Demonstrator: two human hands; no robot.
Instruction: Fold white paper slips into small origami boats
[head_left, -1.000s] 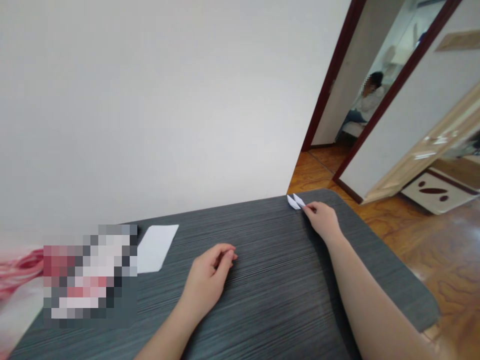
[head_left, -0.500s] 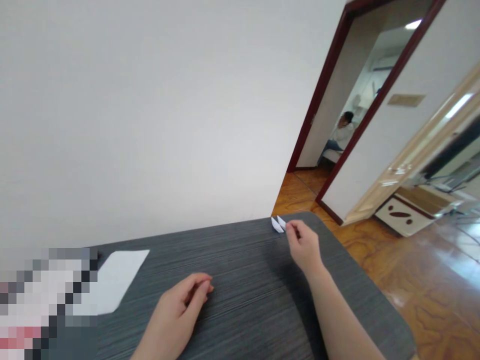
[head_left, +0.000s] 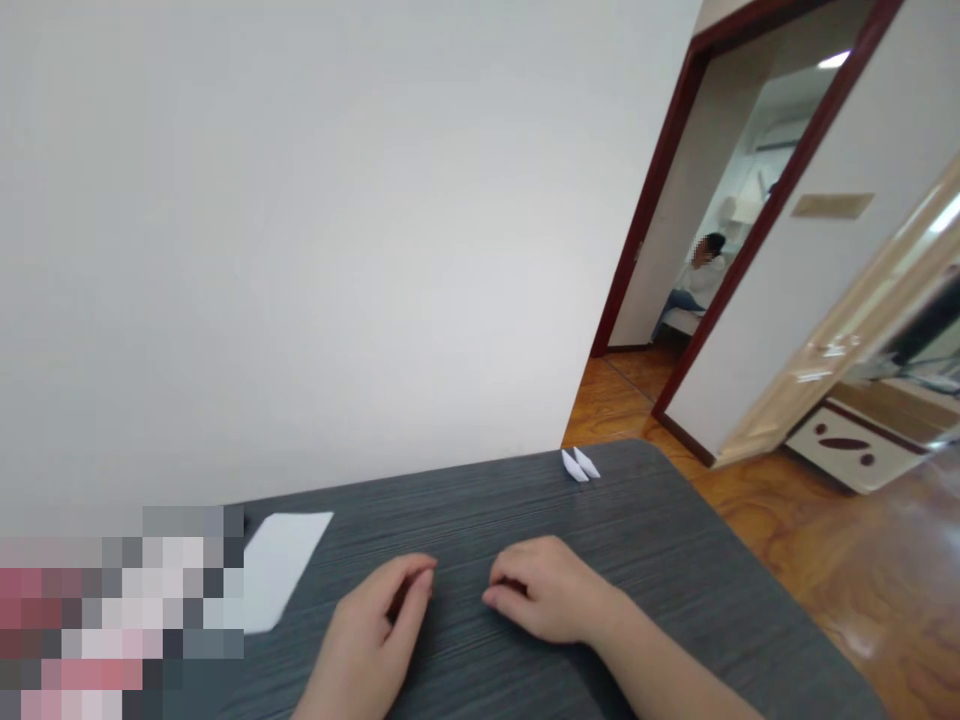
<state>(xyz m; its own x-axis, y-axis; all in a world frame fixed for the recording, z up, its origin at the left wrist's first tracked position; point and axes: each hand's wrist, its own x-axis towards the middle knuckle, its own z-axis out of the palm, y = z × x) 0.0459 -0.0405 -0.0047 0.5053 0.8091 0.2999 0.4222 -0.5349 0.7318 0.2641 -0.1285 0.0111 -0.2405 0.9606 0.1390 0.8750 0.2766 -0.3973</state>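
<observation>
My left hand [head_left: 377, 632] rests at the front of the dark table, its thumb drawn against curled fingers, with nothing showing in it. Facing it a short way to the right, my right hand [head_left: 546, 594] has its fingers bent toward the thumb and also shows nothing held. Two small white folded paper boats, the left one [head_left: 574, 467] and the right one [head_left: 586, 463], lie side by side near the far right corner, apart from both hands. A white sheet of paper [head_left: 289, 565] lies flat to the left of my left hand, partly covered by a pixelated patch.
The dark wood-grain table [head_left: 465, 510] stands against a white wall [head_left: 337, 250]. Its rounded right edge drops to a shiny wooden floor [head_left: 810, 540]. Beyond a dark red door frame [head_left: 652, 190], a person [head_left: 701, 272] sits in another room. A white cabinet [head_left: 844, 445] stands at the right.
My right hand has left the paper boats and come back toward my left hand. Both boats now lie uncovered. The view has shifted slightly; my left hand keeps its curled pose.
</observation>
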